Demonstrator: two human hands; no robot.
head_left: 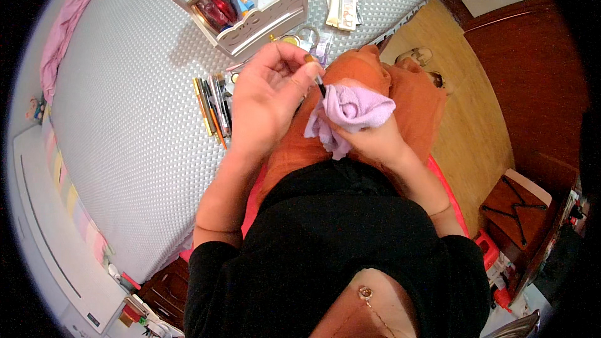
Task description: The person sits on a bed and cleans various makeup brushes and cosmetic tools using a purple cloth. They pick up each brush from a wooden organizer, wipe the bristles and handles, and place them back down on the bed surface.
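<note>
Stick, slim and dark-ended, is pinched in the left hand, its lower end at a lilac cloth; contact cannot be confirmed. Right hand grips the cloth above orange trousers. Pens and brushes lie on the bed.

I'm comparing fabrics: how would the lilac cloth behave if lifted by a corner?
The lilac cloth is probably floppy, as a loose end hangs beside the right hand. Its fuzzy surface suggests little slipperiness; its thin folds suggest lightness.
</note>
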